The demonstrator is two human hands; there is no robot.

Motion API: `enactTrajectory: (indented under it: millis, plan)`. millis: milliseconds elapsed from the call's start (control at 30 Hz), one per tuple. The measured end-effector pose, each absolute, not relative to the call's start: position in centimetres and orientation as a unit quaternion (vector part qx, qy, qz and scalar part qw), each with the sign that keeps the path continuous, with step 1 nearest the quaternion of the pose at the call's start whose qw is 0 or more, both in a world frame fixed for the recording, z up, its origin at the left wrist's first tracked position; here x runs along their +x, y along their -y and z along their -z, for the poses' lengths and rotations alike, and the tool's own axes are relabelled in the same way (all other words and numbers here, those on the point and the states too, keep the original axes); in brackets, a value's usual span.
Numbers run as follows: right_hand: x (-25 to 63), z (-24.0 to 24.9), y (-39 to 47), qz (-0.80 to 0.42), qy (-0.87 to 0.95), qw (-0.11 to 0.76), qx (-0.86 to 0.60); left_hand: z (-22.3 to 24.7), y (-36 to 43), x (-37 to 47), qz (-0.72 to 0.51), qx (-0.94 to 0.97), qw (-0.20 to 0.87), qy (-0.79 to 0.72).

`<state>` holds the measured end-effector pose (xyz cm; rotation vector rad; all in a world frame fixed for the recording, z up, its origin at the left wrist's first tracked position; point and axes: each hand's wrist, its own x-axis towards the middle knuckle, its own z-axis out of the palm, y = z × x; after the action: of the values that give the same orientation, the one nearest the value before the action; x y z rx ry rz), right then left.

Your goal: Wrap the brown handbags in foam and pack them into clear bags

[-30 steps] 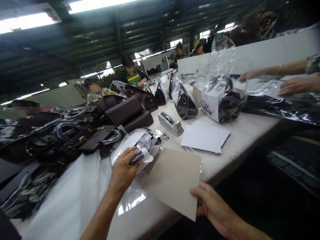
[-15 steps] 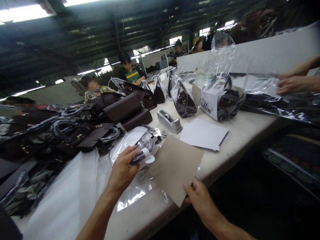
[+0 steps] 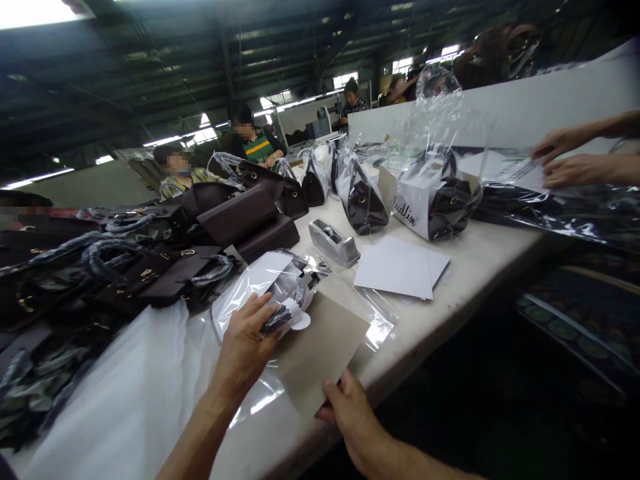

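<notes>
My left hand (image 3: 250, 333) is closed on a clear plastic-wrapped bag (image 3: 263, 287) with white paper and a dark handle inside. Between thumb and fingers, my right hand (image 3: 345, 407) pinches the near corner of a grey-brown card (image 3: 323, 347). The card's far end lies beside the wrapped bag, over loose clear plastic. A grey tape dispenser (image 3: 334, 243) stands behind, next to white sheets (image 3: 400, 267).
Dark brown handbags (image 3: 250, 220) crowd the left side, near white foam sheets (image 3: 125, 393). Wrapped bags (image 3: 440, 207) stand farther back on the table (image 3: 480, 260). Another person's hands (image 3: 575, 160) handle plastic at right; several people sit behind.
My right hand has moved left and drawn the card closer to the wrapped bag. More clear plastic now shows to the right of the card. The view has shifted slightly.
</notes>
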<state>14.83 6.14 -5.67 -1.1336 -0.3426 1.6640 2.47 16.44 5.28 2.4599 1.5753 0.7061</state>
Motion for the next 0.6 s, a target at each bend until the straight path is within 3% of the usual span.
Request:
enactTrajectory:
  millis: [267, 600]
  plan:
    - [15.3, 4.0, -9.3, -0.710, 0.127, 0.518, -0.460, -4.8, -17.0, 1.1, -0.246, 0.823, 0.040, -0.510]
    - [14.5, 3.3, -11.0, -0.694, 0.142, 0.517, -0.480, -7.6, -18.2, 0.6, -0.304, 0.747, 0.106, -0.582]
